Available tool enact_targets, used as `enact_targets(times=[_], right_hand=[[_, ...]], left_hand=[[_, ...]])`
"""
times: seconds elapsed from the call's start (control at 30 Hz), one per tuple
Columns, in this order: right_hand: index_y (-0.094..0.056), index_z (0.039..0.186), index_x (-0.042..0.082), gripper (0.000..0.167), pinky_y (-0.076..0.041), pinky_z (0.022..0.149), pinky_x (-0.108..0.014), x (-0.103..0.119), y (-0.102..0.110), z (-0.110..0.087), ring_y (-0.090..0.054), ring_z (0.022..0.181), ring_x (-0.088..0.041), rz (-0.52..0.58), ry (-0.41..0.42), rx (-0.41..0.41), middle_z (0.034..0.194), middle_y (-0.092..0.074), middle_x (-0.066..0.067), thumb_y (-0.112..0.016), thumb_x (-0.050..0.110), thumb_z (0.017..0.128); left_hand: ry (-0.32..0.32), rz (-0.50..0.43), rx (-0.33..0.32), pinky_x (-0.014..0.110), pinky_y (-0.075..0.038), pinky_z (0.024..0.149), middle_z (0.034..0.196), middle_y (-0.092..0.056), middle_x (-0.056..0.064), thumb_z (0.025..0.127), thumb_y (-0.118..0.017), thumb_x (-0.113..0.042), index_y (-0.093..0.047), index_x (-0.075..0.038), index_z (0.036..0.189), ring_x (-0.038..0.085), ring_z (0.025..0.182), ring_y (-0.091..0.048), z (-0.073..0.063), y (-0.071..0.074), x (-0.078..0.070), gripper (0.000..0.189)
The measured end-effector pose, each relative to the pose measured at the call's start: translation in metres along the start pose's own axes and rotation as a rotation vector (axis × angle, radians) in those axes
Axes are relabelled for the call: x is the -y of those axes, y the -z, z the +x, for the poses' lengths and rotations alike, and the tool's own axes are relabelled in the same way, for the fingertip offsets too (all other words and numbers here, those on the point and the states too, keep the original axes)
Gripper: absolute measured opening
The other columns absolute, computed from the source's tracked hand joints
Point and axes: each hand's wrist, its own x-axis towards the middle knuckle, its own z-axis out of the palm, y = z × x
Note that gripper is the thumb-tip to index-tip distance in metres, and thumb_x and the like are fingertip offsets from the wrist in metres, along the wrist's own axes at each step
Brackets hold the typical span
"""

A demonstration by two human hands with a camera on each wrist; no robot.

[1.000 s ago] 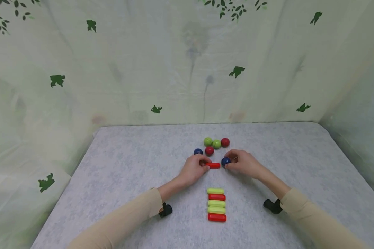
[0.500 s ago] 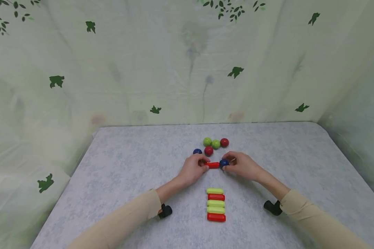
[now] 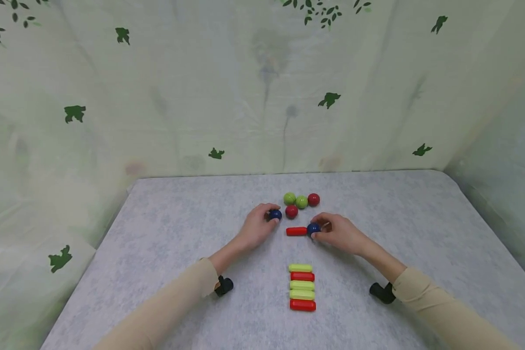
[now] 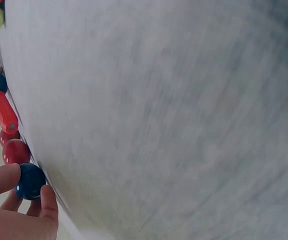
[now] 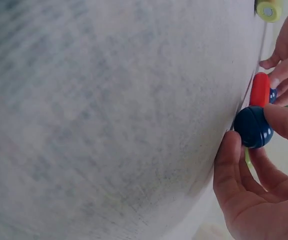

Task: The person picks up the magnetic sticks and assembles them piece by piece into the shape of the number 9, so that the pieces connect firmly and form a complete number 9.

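Nearest, on the surface [image 3: 179,218], a row of sticks [image 3: 302,285] lies nearer than either grip. The right grip [image 3: 338,231] pinches a blue ball [image 3: 313,229] touching a red stick [image 3: 296,231] between the grips. The left grip [image 3: 258,224] pinches another blue ball [image 3: 275,215], a red ball [image 3: 291,212] just beside it. Green balls [image 3: 301,201] and a second red ball [image 3: 313,200] sit beyond.

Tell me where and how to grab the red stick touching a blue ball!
I'd probably pinch the red stick near its left end, coming from the left, across its long sides. It's long and slim, lying sideways; that end is free, while the right end meets the blue ball held in the right hand.
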Motion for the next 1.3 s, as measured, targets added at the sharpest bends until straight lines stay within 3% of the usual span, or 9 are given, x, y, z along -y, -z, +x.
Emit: enact_targets(times=[0.27,0.57,1.0,1.17,1.3], right_hand=[[-0.062,0.122,0.007,0.036,-0.051,0.077,-0.034,-0.006,-0.003,-0.002,-0.057,0.091,-0.020,0.020,0.016,-0.013,0.105,-0.063,-0.003,-0.072,0.019,0.090],[-0.061,0.124,0.007,0.036,-0.052,0.079,-0.035,-0.008,0.001,-0.002,-0.057,0.094,-0.022,0.044,0.031,0.002,0.108,-0.063,-0.005,-0.070,0.019,0.091],[-0.060,0.125,0.007,0.036,-0.053,0.074,-0.033,-0.005,0.003,-0.001,-0.058,0.090,-0.022,0.041,0.016,0.005,0.112,-0.063,-0.009,-0.069,0.016,0.092],[-0.060,0.125,0.008,0.036,-0.052,0.075,-0.033,-0.006,0.002,0.000,-0.058,0.089,-0.021,0.039,0.015,0.006,0.112,-0.063,-0.008,-0.070,0.017,0.092],[-0.060,0.125,0.008,0.036,-0.052,0.075,-0.033,-0.008,0.003,-0.001,-0.058,0.089,-0.021,0.042,0.017,0.006,0.111,-0.063,-0.008,-0.070,0.018,0.092]], left_hand=[[0.011,-0.060,0.072,0.034,-0.048,0.080,0.107,-0.062,0.004,0.092,-0.069,-0.010,-0.065,-0.009,0.122,0.017,0.090,-0.056,-0.010,-0.004,0.004,0.031],[0.003,-0.119,0.092,0.031,-0.049,0.077,0.101,-0.064,0.002,0.090,-0.071,-0.009,-0.067,-0.008,0.120,0.016,0.086,-0.057,-0.014,-0.004,0.004,0.030],[0.057,-0.136,0.066,0.032,-0.048,0.074,0.103,-0.062,0.003,0.090,-0.072,-0.012,-0.066,-0.012,0.122,0.017,0.088,-0.056,-0.021,-0.008,0.002,0.032],[0.031,-0.110,0.012,0.035,-0.049,0.081,0.116,-0.058,0.006,0.090,-0.071,-0.011,-0.062,-0.013,0.128,0.020,0.098,-0.056,-0.029,-0.010,-0.002,0.040],[-0.020,-0.095,-0.044,0.035,-0.048,0.082,0.120,-0.053,0.005,0.091,-0.070,-0.011,-0.062,-0.014,0.126,0.022,0.105,-0.053,-0.044,-0.015,-0.013,0.037]])
